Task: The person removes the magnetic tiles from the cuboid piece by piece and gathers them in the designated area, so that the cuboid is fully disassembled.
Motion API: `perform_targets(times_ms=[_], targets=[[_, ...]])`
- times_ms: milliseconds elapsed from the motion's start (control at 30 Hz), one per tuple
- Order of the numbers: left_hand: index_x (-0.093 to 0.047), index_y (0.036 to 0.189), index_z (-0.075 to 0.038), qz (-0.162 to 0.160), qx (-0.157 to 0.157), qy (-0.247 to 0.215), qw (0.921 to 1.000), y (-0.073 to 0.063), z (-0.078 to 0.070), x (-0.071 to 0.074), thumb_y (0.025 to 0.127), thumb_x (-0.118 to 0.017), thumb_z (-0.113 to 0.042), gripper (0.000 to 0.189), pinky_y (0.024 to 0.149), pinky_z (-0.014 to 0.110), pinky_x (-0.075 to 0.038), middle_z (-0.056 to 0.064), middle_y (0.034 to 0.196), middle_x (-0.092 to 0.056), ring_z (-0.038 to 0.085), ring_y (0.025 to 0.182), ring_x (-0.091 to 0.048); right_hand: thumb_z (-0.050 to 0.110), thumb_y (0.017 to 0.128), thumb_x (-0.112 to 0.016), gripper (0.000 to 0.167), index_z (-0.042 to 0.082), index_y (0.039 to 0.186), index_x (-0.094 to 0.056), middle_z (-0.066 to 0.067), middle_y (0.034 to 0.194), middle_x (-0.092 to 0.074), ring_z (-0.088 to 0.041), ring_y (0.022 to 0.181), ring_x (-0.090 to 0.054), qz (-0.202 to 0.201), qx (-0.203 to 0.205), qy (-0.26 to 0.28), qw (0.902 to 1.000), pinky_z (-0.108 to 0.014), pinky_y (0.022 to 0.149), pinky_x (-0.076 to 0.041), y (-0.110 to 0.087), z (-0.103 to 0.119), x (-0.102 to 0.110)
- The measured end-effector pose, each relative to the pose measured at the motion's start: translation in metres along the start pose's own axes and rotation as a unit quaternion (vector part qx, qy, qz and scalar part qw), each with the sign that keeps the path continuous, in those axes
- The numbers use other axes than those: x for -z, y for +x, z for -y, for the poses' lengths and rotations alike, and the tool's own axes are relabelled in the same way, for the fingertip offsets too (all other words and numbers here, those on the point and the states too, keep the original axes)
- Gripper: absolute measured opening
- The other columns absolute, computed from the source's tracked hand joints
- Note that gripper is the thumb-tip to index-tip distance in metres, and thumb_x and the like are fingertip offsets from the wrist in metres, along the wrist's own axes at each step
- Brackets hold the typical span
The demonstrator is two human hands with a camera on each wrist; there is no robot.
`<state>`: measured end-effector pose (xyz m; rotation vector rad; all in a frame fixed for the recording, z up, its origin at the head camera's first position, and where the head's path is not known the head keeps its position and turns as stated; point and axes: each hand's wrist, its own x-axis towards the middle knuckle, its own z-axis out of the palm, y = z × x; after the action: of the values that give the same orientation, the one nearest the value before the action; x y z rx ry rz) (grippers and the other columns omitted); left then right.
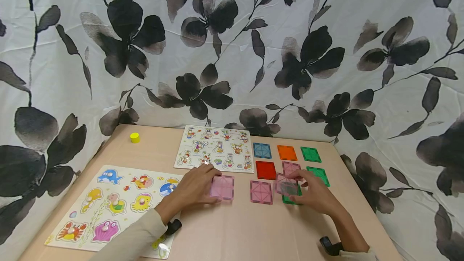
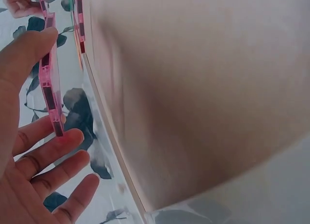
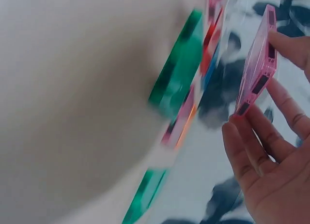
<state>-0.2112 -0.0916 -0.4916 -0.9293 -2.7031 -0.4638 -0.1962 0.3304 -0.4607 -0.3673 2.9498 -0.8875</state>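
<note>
My left hand (image 1: 197, 186) pinches a square pink magnetic tile (image 1: 222, 187) by its edges; the left wrist view shows thumb above and fingertips below that tile (image 2: 51, 86). To the right, my right hand (image 1: 317, 194) grips another see-through pink tile (image 1: 285, 184) between thumb and fingers, raised off the table in the right wrist view. Under it lies a green tile (image 1: 289, 199), partly covered. Between the hands a pink tile (image 1: 261, 192) lies flat. Behind are a red tile (image 1: 266, 170) and a further pink tile (image 1: 291, 167), partly hidden.
Blue (image 1: 262, 150), orange (image 1: 287, 152) and green tiles (image 1: 310, 154) form a back row, with another green tile (image 1: 320, 175) at the right. A sea-animal puzzle board (image 1: 132, 188) lies under the left forearm. A second puzzle board (image 1: 188, 148) and a yellow cylinder (image 1: 135, 137) sit farther back.
</note>
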Motion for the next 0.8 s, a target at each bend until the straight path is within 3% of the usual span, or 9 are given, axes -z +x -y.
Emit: perform_targets(times_ms=[200, 433, 633, 800], targets=[[-0.070, 0.130, -0.014, 0.013, 0.000, 0.000, 0.9999, 0.001, -0.005, -0.002, 0.072, -0.091, -0.057, 0.076, 0.089, 0.040, -0.059, 0.000, 0.114, -0.067, 0.019, 0.105, -0.062, 0.023, 0.078, -0.095, 0.056, 0.017, 0.126, -0.068, -0.003, 0.127, -0.070, -0.024, 0.115, -0.064, -0.017, -0.007, -0.010, 0.9998, -0.035, 0.092, -0.062, -0.012, -0.041, 0.024], [-0.069, 0.130, -0.015, 0.025, 0.000, 0.004, 0.9997, 0.003, -0.010, -0.008, 0.075, -0.088, -0.058, 0.073, 0.092, 0.041, -0.057, 0.000, 0.118, -0.068, 0.020, 0.110, -0.060, 0.025, 0.078, -0.095, 0.054, 0.018, 0.125, -0.069, -0.004, 0.126, -0.071, -0.023, 0.113, -0.065, 0.006, -0.025, 0.005, 0.9997, -0.031, 0.090, -0.063, -0.027, -0.081, 0.043], [-0.069, 0.129, -0.018, 0.033, -0.010, 0.021, 0.9992, 0.010, -0.015, -0.013, 0.077, -0.085, -0.062, 0.070, 0.089, 0.040, -0.055, 0.000, 0.118, -0.068, 0.020, 0.110, -0.057, 0.022, 0.078, -0.094, 0.053, 0.014, 0.125, -0.070, -0.006, 0.126, -0.070, -0.018, 0.114, -0.064, 0.022, -0.023, 0.014, 0.9994, -0.027, 0.088, -0.061, -0.037, -0.101, 0.051], [-0.071, 0.126, -0.017, 0.039, -0.009, 0.017, 0.9991, 0.011, -0.016, -0.018, 0.075, -0.087, -0.064, 0.071, 0.086, 0.039, -0.054, 0.001, 0.113, -0.067, 0.020, 0.107, -0.056, 0.017, 0.076, -0.095, 0.054, 0.014, 0.124, -0.070, -0.006, 0.124, -0.069, -0.017, 0.110, -0.063, 0.045, -0.024, 0.028, 0.9983, -0.026, 0.091, -0.061, -0.039, -0.108, 0.044]])
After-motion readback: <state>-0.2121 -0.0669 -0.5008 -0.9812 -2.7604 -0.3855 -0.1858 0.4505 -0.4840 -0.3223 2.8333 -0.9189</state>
